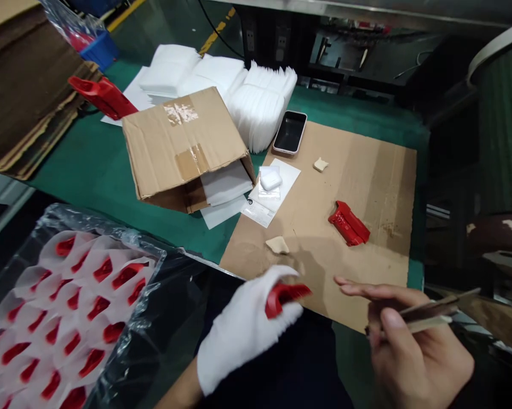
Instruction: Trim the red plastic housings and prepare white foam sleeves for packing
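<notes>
My left hand [251, 329], in a white glove, grips a red plastic part [277, 300] at the near edge of the cardboard sheet. My bare right hand [413, 346] is to the right, its index finger stretched toward the left hand. Between its thumb and palm sits a thin flat tool [439, 307], partly hidden, its exact kind unclear. Another red plastic part [349, 224] lies on the cardboard sheet [366, 170], beyond both hands. Two small cream-coloured scraps, a near one [277, 245] and a far one [320, 165], rest there too.
An open cardboard box [183, 142] with white sheets stands on the green table [81, 153]. Behind it are white sheet stacks [260, 102] and a red part [103, 96]. A phone [290, 132] lies nearby. At lower left, a plastic-lined bin [158, 255] holds several wrapped red parts.
</notes>
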